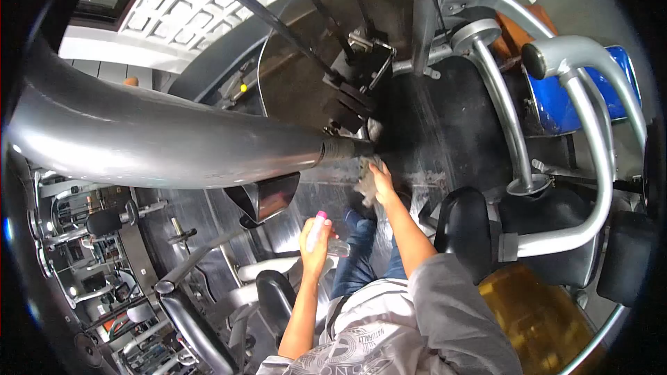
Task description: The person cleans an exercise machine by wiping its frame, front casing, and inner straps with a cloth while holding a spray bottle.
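Note:
My left hand (313, 253) is wrapped around a clear bottle (338, 247) with a pink top, held in front of my body. The fingers partly cover the bottle. Farther forward, my right hand (381, 185) grips a crumpled grey cloth (367, 186). The cloth is close to the dark end of a thick silver machine tube (174, 139); whether it touches the tube I cannot tell.
Silver gym machine frames (583, 97) with black pads (464, 232) stand on my right. A dark boxy machine part (354, 76) with rods rises ahead. A blue padded block (583, 97) sits at far right. More gym equipment (104, 257) fills the left.

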Motion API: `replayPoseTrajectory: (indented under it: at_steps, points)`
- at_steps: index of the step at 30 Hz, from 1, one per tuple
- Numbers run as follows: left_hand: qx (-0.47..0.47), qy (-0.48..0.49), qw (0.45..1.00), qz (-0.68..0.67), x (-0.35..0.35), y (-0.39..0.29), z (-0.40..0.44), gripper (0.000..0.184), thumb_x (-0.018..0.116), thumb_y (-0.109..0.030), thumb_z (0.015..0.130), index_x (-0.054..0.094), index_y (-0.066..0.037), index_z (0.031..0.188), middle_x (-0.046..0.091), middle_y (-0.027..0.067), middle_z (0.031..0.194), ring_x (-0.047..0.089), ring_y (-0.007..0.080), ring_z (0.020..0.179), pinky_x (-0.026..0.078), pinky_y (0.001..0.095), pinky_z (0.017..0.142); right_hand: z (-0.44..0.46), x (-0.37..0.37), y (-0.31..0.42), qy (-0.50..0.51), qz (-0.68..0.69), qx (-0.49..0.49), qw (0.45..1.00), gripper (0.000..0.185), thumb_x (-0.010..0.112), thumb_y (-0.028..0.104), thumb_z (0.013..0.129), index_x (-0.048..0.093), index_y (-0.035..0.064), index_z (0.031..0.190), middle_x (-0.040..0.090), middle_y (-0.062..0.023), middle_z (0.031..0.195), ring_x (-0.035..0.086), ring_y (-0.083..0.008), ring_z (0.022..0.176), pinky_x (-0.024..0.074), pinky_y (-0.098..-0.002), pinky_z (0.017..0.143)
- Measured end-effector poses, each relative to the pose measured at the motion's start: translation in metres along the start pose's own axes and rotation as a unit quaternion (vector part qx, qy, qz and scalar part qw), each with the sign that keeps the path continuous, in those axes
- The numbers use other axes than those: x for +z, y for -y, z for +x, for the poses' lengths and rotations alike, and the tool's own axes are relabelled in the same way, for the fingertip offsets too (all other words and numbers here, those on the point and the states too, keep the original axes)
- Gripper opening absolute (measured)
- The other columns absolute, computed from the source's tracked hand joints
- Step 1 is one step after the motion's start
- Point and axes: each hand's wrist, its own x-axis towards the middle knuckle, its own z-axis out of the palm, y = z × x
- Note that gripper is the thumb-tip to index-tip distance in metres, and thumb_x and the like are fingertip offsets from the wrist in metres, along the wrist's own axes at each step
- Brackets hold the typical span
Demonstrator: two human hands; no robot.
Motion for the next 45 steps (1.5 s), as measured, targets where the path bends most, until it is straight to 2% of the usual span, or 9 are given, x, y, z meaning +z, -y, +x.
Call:
replayPoseTrajectory:
  at_steps: [6, 13, 21, 23, 28, 35, 40, 43, 45]
  points:
    - [-0.033, -0.027, 0.999, 0.002, -0.018, -0.011, -0.005, 0.028, 0.064, -0.031, 0.096, 0.062, -0.004, 0.092, 0.066, 0.0058, 0.081, 0.063, 0.0121, 0.065, 0.044, 0.0253, 0.060, 0.045, 0.026, -0.024, -0.068, 0.032, -0.048, 0.996, 0.036, 0.062, 0.017, 0.095, 0.054, 0.0114, 0.130, 0.067, -0.0072, 0.102, 0.067, -0.0214, 0.074, 0.0583, -0.0384, 0.062]
    - [-0.071, -0.018, 0.995, -0.062, -0.030, -0.006, 0.001, 0.027, 0.064, -0.028, 0.095, 0.061, -0.001, 0.094, 0.064, 0.0072, 0.085, 0.062, 0.0159, 0.067, 0.050, 0.0290, 0.065, 0.021, 0.049, -0.011, -0.061, -0.039, -0.069, 0.995, 0.039, 0.064, 0.019, 0.094, 0.056, 0.0068, 0.130, 0.065, -0.0095, 0.122, 0.060, -0.0224, 0.110, 0.0475, -0.0372, 0.093]
    - [-0.079, 0.012, 0.995, -0.054, -0.037, 0.019, -0.001, 0.025, 0.063, -0.024, 0.095, 0.061, 0.001, 0.094, 0.065, 0.0091, 0.086, 0.060, 0.0166, 0.065, 0.047, 0.0293, 0.064, -0.027, 0.096, 0.050, -0.077, -0.225, -0.209, 0.949, 0.034, 0.069, 0.019, 0.087, 0.067, -0.0011, 0.114, 0.071, -0.0133, 0.107, 0.065, -0.0220, 0.099, 0.0475, -0.0350, 0.088]
    - [-0.082, 0.015, 0.995, -0.047, -0.034, 0.020, -0.003, 0.025, 0.063, -0.024, 0.095, 0.062, 0.001, 0.095, 0.065, 0.0092, 0.086, 0.060, 0.0165, 0.064, 0.047, 0.0295, 0.064, -0.034, 0.102, 0.052, -0.079, -0.292, -0.237, 0.923, 0.041, 0.069, 0.015, 0.084, 0.063, -0.0009, 0.121, 0.068, -0.0202, 0.115, 0.066, -0.0309, 0.108, 0.0480, -0.0370, 0.093]
    - [-0.098, 0.029, 0.993, -0.066, -0.026, 0.028, -0.003, 0.025, 0.065, -0.024, 0.093, 0.062, 0.001, 0.096, 0.065, 0.0092, 0.086, 0.060, 0.0158, 0.064, 0.046, 0.0292, 0.065, -0.049, 0.095, 0.013, -0.053, -0.210, -0.379, 0.900, 0.040, 0.069, 0.010, 0.084, 0.062, -0.0023, 0.121, 0.067, -0.0199, 0.117, 0.063, -0.0316, 0.112, 0.0472, -0.0368, 0.094]
    - [-0.109, 0.054, 0.992, -0.031, -0.022, 0.032, -0.003, 0.027, 0.066, -0.028, 0.093, 0.061, -0.001, 0.094, 0.065, 0.0084, 0.085, 0.061, 0.0175, 0.065, 0.048, 0.0309, 0.065, 0.020, 0.088, -0.056, -0.239, -0.131, -0.355, 0.894, 0.048, 0.069, 0.021, 0.088, 0.055, -0.0027, 0.128, 0.061, -0.0242, 0.123, 0.060, -0.0376, 0.115, 0.0457, -0.0431, 0.095]
    - [-0.108, 0.043, 0.993, -0.038, -0.023, 0.024, -0.005, 0.023, 0.065, -0.023, 0.093, 0.062, 0.000, 0.095, 0.066, 0.0094, 0.085, 0.060, 0.0161, 0.061, 0.046, 0.0293, 0.063, 0.027, 0.074, -0.024, -0.182, -0.151, -0.168, 0.957, 0.058, 0.067, 0.034, 0.091, 0.049, 0.0007, 0.135, 0.057, -0.0267, 0.130, 0.051, -0.0421, 0.125, 0.0417, -0.0429, 0.103]
    - [-0.102, 0.021, 0.993, -0.056, -0.032, 0.025, -0.008, 0.023, 0.064, -0.022, 0.093, 0.062, 0.001, 0.094, 0.066, 0.0100, 0.084, 0.060, 0.0166, 0.061, 0.045, 0.0298, 0.062, 0.017, 0.083, -0.050, -0.197, -0.126, -0.187, 0.954, 0.071, 0.068, 0.035, 0.091, 0.037, 0.0014, 0.145, 0.050, -0.0251, 0.141, 0.048, -0.0395, 0.131, 0.0390, -0.0418, 0.107]
    - [-0.094, -0.007, 0.988, -0.123, -0.035, 0.021, -0.011, 0.023, 0.062, -0.021, 0.093, 0.062, 0.002, 0.092, 0.065, 0.0107, 0.084, 0.058, 0.0170, 0.060, 0.045, 0.0313, 0.061, 0.015, 0.072, -0.073, -0.095, -0.015, -0.014, 0.995, 0.074, 0.067, 0.035, 0.092, 0.031, 0.0012, 0.148, 0.040, -0.0180, 0.151, 0.040, -0.0302, 0.137, 0.0322, -0.0398, 0.113]
